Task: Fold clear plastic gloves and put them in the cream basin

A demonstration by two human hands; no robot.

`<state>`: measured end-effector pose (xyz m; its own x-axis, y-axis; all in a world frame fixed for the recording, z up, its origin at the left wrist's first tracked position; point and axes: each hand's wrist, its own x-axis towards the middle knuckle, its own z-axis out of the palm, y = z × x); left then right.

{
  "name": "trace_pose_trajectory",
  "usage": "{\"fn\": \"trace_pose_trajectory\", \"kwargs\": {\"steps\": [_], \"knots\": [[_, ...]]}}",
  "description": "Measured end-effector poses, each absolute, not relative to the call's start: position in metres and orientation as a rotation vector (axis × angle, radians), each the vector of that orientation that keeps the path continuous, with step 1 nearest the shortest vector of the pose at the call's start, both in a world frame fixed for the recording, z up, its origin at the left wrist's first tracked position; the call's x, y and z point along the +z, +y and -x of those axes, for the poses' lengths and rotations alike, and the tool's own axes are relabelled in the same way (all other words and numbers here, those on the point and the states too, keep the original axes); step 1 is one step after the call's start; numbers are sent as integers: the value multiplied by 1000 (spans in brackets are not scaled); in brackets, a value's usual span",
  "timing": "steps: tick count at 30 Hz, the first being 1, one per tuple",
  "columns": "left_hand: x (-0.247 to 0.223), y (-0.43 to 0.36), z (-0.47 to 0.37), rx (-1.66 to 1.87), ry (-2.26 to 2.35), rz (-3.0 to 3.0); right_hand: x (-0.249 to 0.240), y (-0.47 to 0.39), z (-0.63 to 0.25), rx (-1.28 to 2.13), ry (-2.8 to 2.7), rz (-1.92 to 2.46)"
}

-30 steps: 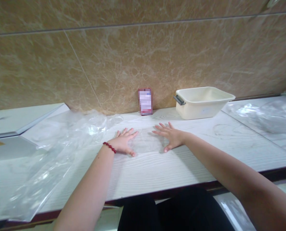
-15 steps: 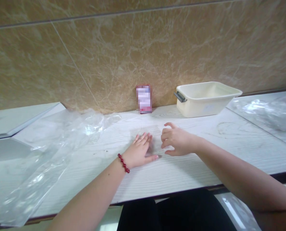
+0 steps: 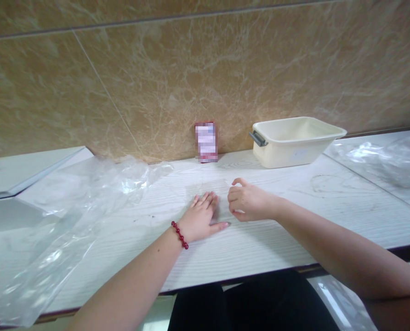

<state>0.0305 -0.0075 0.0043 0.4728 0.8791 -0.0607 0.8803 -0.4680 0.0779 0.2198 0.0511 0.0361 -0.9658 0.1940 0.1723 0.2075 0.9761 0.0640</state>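
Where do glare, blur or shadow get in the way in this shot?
Head view: bright glare streaks the plastic on the left and the plastic on the right; head view: the card or phone by the wall is pixelated, unreadable; head view: the clear sheet barely stands out, with soft shadow beside the left hand.

I'm in what looks like a workroom: a pale wood-grain bench (image 3: pixel 253 248) against a marbled wall (image 3: pixel 177 82), bearing loose clear plastic (image 3: pixel 67 243) and a cream tub (image 3: pixel 287 154).

The head camera looks forward and down from close above the white table (image 3: pixel 260 253) toward the marbled wall (image 3: pixel 177 73).
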Motion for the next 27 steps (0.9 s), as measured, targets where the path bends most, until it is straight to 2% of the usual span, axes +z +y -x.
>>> {"fn": "trace_pose_trajectory", "kwargs": {"steps": [10,16,22,27], "knots": [[-1,-7,-36,118,1652,-2621,42,51,-222,-100,-2809,359],[5,-6,-36,230,1527,-2605,41,52,-221,45,-2690,355],[15,-1,-24,543,1321,-2284,43,62,-220,616,-2484,260],[32,-1,-12,834,990,-1589,41,83,-206,1171,-1889,592]]}}
